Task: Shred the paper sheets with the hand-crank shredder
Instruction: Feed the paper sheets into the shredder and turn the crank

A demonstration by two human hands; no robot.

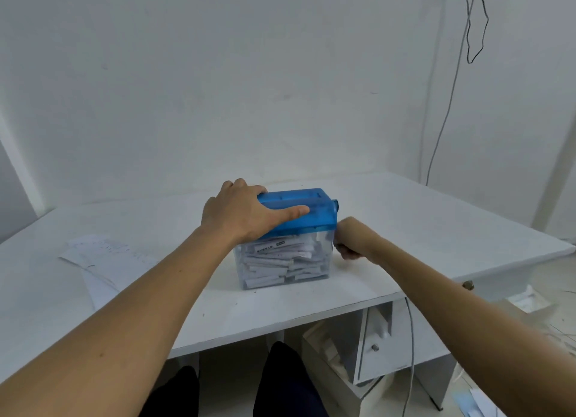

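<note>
Left hand [240, 210] sits on the small hand-crank shredder [311, 206] with the blue plastic top. Its fingers bend over the far side and its thumb lies flat along the top. It probably pushes down so the shredder does not slide or tip. Right hand [350, 239] is a tight fist round the dark crank handle [343, 248], low at the shredder's right side. The shredder stands near the front edge of the white table [420, 217], its clear box [280, 263] packed with strips. White paper sheets [103, 257] wait near the left edge, easy to reach.
</note>
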